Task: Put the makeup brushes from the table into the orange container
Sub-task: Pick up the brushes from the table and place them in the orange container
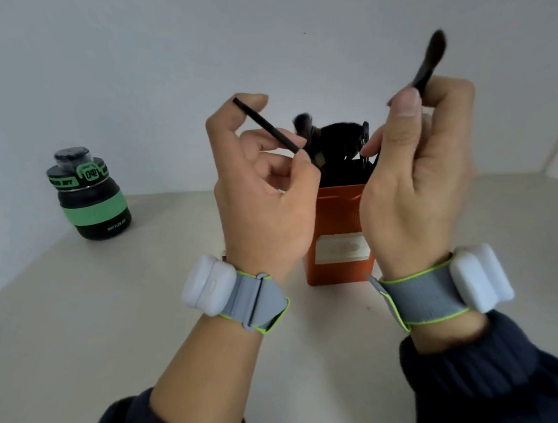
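Head view: left hand (264, 192) pinches thin brush (267, 126), right hand (416, 173) grips fluffy brush (431, 60) (blurred), both above orange container (338, 234) mid-frame holding other brushes (335, 141).

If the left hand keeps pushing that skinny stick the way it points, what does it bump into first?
Probably the dark brushes already standing in the orange container. The left hand aims its thin brush down toward them, though depth is hard to judge.

Black-and-green bottle (90, 194) upright on the pale table (84, 315), beside the wall (136, 57)
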Action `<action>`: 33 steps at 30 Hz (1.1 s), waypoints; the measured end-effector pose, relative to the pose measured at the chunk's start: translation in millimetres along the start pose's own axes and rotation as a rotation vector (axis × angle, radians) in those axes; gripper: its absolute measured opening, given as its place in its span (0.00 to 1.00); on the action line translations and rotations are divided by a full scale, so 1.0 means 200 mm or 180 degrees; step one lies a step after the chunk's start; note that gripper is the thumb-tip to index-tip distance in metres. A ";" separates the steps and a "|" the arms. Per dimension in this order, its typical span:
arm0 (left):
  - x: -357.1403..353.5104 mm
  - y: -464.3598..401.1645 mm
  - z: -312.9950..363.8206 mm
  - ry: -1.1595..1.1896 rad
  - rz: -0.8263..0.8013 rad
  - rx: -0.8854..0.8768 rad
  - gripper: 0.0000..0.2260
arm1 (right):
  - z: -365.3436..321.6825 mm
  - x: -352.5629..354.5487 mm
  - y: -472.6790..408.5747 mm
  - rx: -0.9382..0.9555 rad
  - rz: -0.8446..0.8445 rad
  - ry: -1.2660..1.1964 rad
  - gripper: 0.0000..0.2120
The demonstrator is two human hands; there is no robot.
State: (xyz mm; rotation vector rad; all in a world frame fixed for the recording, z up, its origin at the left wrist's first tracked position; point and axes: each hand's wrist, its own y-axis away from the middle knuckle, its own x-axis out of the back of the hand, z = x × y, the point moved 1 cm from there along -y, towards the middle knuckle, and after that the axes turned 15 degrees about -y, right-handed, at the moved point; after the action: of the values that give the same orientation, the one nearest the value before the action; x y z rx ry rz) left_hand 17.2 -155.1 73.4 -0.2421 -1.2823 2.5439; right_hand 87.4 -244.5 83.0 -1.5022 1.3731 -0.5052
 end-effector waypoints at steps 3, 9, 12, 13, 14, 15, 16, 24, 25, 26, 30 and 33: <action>0.00 0.00 0.01 0.0115 0.0011 -0.0024 0.10 | 0.01 0.00 0.00 -0.0083 0.0050 0.0172 0.11; -0.02 0.00 0.00 -0.0386 -0.0031 -0.0176 0.07 | 0.02 0.00 0.01 -0.0013 -0.0195 0.0395 0.16; -0.02 0.02 -0.01 -0.0390 -0.0092 -0.0030 0.08 | 0.01 0.00 0.01 -0.0025 -0.0178 0.0286 0.10; -0.02 0.01 -0.01 -0.0340 -0.0107 0.0026 0.12 | 0.01 0.00 0.01 -0.0053 -0.0193 0.0270 0.09; -0.03 0.02 -0.01 -0.0302 -0.0132 0.0062 0.15 | 0.01 0.00 0.01 -0.0074 -0.0218 0.0264 0.09; -0.03 0.02 -0.01 -0.0266 -0.0155 0.0068 0.16 | 0.01 0.00 0.02 -0.0076 -0.0238 0.0259 0.09; -0.03 0.02 -0.01 -0.0231 -0.0172 0.0054 0.15 | 0.01 0.00 0.01 -0.0058 -0.0248 0.0275 0.11; -0.04 0.02 -0.06 -0.0841 -0.0202 -0.0040 0.06 | 0.05 0.00 0.01 -0.0163 -0.0514 0.0665 0.07; -0.05 0.03 -0.06 -0.0948 -0.0243 -0.0037 0.06 | 0.05 0.00 0.01 -0.0189 -0.0558 0.0756 0.06; -0.05 0.03 -0.06 -0.1022 -0.0301 -0.0020 0.05 | 0.06 0.00 0.01 -0.0218 -0.0610 0.0859 0.06; -0.05 0.03 -0.07 -0.1097 -0.0500 0.0039 0.04 | 0.07 -0.01 0.02 -0.0420 -0.0912 0.1261 0.08; -0.04 0.03 -0.07 -0.1105 -0.0523 -0.0035 0.05 | 0.06 -0.01 0.02 -0.0475 -0.0989 0.1328 0.08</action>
State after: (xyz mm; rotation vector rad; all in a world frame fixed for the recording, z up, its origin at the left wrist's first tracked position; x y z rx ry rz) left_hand 28.1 -149.8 60.1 0.3050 -1.3685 2.5095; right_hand 95.4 -237.8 74.2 -1.8153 1.5233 -0.9726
